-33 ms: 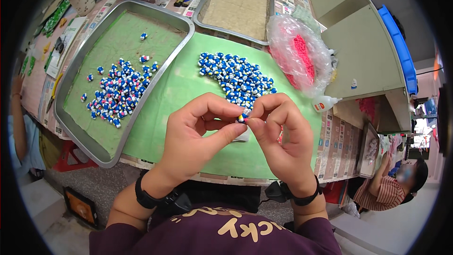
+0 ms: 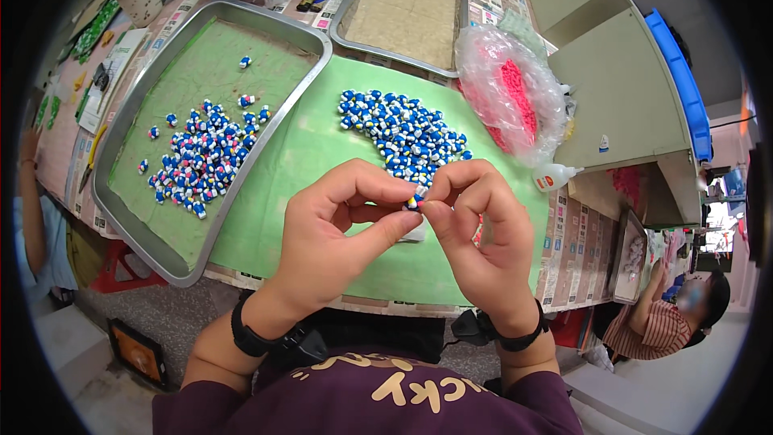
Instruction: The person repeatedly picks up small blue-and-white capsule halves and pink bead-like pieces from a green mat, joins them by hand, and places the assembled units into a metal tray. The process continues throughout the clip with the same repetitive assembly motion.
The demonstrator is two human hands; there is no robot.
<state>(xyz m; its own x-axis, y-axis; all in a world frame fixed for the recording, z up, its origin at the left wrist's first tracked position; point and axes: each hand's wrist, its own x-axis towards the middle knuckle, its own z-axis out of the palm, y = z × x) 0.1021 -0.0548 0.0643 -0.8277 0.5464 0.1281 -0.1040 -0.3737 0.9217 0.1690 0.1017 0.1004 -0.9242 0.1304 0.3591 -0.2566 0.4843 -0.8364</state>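
Between thumb and forefinger, my left hand (image 2: 330, 234) pinches a small blue, white and yellow figurine (image 2: 415, 200). My right hand (image 2: 487, 234) meets it from the right, thumb and finger pressed together on a tiny pink piece (image 2: 420, 204) against the figurine's side. Just beyond the hands, a heap of similar blue and white figurines (image 2: 403, 129) lies on the green sheet (image 2: 310, 153). Under the fingers shows part of a white flat object (image 2: 416, 234). More pink bits are partly hidden behind my right hand.
At left a metal tray (image 2: 211, 235) holds many figurines, some with pink parts. A second tray (image 2: 342, 31) stands at the back. Right of the heap are a plastic bag (image 2: 475, 56) of pink pieces and a white glue bottle (image 2: 554, 176). A person (image 2: 656, 322) sits at far right.
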